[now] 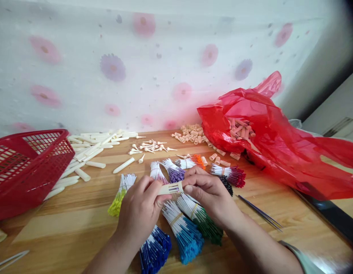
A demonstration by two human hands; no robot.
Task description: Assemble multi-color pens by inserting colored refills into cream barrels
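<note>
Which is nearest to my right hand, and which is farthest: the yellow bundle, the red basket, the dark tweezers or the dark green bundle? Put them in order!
From your right hand:
1. Dark green bundle, just below it.
2. Dark tweezers, on the right.
3. Yellow bundle, over on the left.
4. Red basket, at the far left.

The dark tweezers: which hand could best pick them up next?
Probably the right hand: the dark tweezers lie just beyond its forearm. The left hand is farther away. Both are busy at the pale tube, so the right would need freeing first.
</note>
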